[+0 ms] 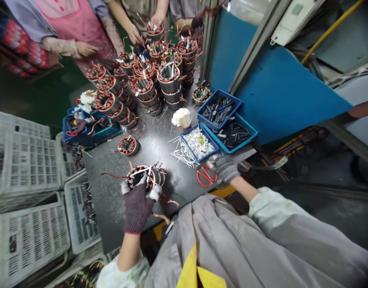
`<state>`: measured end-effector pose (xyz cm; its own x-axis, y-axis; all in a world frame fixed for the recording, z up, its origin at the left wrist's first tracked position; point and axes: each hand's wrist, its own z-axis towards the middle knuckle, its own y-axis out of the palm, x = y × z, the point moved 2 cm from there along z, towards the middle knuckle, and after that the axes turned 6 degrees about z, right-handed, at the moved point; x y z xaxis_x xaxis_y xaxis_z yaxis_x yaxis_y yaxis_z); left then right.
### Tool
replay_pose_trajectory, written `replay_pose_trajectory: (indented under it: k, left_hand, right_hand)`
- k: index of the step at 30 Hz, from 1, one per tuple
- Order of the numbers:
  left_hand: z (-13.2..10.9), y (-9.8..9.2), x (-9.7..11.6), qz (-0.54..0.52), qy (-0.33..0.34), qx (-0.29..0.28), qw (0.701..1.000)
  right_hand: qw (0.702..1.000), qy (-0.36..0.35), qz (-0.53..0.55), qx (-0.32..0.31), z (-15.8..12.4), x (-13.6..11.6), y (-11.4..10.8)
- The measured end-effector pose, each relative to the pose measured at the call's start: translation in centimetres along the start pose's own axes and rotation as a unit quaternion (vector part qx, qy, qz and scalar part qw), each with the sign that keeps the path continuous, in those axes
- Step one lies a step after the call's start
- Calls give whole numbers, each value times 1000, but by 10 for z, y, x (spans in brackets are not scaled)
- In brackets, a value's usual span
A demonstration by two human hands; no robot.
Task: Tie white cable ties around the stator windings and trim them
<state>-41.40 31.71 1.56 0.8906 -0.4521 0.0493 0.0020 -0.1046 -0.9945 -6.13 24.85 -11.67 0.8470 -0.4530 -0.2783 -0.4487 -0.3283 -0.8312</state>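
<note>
My left hand, in a dark knitted glove with white fingertips, grips a motor stator with copper windings at the near edge of the table. Its fingers reach over the rim, and loose copper leads stick out around it. To the right, my right hand, in a grey glove, is just beside the red-handled scissors. Its fingers point left and are blurred, so I cannot make out whether they hold anything. A smaller stator sits on the table beyond my left hand.
Stacked stators fill the back. Blue bins hold white pieces and dark strips; white sticks lie loose nearby. White crates stand left. Co-workers' hands are at the far side. A blue panel stands right.
</note>
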Motion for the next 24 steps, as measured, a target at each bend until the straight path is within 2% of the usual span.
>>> replay_pose_trajectory:
  k: [1,3,5,7,9,10,12,14,16,19,22,24]
  left_hand:
    - [-1,0,8,16,-19,17,1000]
    - [0,-5,27,41,-54,67,995]
    - [8,-11,53,34,-32,69,997]
    - [22,-9,90,8,62,-16,998]
    - [41,3,132,7,160,-144,977]
    - [51,12,153,19,187,-198,962]
    - [70,33,190,42,201,-258,944]
    - [87,53,217,54,174,-272,945]
    - [101,71,232,61,141,-274,950]
    - [119,92,238,72,117,-289,947]
    - [133,110,234,83,118,-298,944]
    - [140,117,229,86,127,-301,941]
  right_hand:
    - [999,-4,-4,-43,-15,-4,22]
    - [996,-4,-6,-86,-34,-11,56]
    - [995,8,-3,-103,-40,-15,76]
    - [994,22,7,-111,-41,-18,83]
    - [992,35,21,-121,-44,-16,83]
    - [991,40,28,-127,-47,-14,81]
    - [988,48,42,-140,-60,-7,77]
    - [985,64,58,-149,-77,5,74]
    - [984,87,80,-133,-92,21,71]
    - [982,147,83,-88,-102,50,66]
    - [977,190,59,-70,-92,75,59]
    - [978,190,57,-66,-81,83,57]
